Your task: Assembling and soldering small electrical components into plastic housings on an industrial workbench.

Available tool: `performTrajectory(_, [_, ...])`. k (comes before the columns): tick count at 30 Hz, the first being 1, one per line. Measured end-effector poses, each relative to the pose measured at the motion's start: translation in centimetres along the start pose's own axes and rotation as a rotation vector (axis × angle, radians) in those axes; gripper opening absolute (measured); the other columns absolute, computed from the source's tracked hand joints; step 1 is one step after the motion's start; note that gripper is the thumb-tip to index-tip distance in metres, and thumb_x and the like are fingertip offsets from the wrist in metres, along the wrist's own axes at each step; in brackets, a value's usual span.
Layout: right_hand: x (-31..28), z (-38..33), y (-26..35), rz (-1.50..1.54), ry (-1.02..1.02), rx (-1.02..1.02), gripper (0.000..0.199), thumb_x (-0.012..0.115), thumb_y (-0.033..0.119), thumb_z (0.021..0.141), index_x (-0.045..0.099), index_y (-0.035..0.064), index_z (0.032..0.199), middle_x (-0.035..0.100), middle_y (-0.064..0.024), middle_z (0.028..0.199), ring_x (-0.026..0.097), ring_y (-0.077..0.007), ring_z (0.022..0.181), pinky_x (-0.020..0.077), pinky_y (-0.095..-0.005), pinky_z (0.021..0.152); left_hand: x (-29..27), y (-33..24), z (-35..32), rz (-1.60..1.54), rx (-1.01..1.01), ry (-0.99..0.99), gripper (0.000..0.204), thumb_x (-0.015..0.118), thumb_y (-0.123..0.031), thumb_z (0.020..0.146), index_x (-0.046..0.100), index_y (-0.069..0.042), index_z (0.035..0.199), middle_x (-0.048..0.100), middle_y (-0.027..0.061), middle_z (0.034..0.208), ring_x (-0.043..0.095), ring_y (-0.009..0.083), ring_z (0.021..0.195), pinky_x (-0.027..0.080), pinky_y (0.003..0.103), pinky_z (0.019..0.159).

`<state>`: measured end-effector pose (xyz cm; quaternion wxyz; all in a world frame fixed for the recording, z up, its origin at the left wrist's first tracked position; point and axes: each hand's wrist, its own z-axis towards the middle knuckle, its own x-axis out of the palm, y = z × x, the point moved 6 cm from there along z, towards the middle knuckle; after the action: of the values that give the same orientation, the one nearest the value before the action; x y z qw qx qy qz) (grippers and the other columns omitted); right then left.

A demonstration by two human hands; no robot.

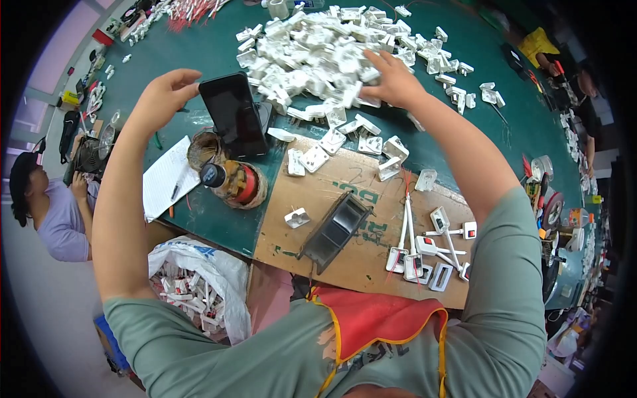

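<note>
My right hand (pixel 393 81) reaches over the right side of a big heap of white plastic parts (pixel 312 56), its fingers spread and at the heap's edge. No part shows as gripped in it. My left hand (pixel 167 96) is raised beside the upper left corner of a black smartphone (pixel 232 109) that stands propped up. Its thumb and fingers are curved but apart, close to the phone's edge; whether they touch it I cannot tell. Several loose white parts (pixel 315 158) lie between the heap and a cardboard sheet (pixel 279 235) in front of me.
On the cardboard are a black fixture (pixel 340 224) and white wired parts (pixel 413 255). A dark-capped bottle (pixel 232 180) and a written sheet with a pen (pixel 169 176) stand left. A white sack of parts (pixel 229 275) is below the table. Another person (pixel 63 212) sits at far left.
</note>
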<state>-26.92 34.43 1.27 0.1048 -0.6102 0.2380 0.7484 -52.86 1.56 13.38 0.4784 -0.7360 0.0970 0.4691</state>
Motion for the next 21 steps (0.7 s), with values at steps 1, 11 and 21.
performTrajectory(1, [0.6,1.4,1.5,0.017,-0.009,-0.024,0.099,0.075,0.064,0.065,0.032,0.0294,0.148,0.030,-0.0175,0.152,0.032,-0.0467,0.134,0.0353,-0.0503,0.108,0.1,0.0,0.5,-0.024,0.022,0.002,0.038,0.065,-0.021,0.090,0.059,0.002,0.120,0.066,0.0094,0.108,0.061,0.0149,0.101,0.046,0.029,0.090])
performTrajectory(11, [3.9,11.3,11.9,0.210,0.034,-0.003,0.095,0.074,0.059,0.069,0.034,0.0223,0.148,0.025,-0.0221,0.152,0.025,-0.0442,0.139,0.0263,-0.0504,0.113,1.3,2.2,0.8,0.023,0.028,-0.130,0.038,0.070,-0.023,0.086,0.063,-0.007,0.119,0.066,0.0129,0.103,0.062,0.0206,0.095,0.049,0.032,0.085])
performTrajectory(21, [-3.2,-0.3,14.3,0.231,0.038,-0.740,0.066,0.067,0.049,0.081,0.048,0.0208,0.137,0.042,-0.0188,0.142,0.042,-0.0383,0.129,0.0372,-0.0463,0.106,-1.4,2.1,-1.4,0.083,0.049,-0.201,0.039,0.069,-0.023,0.085,0.063,-0.006,0.120,0.064,0.0113,0.113,0.061,0.0200,0.100,0.048,0.033,0.087])
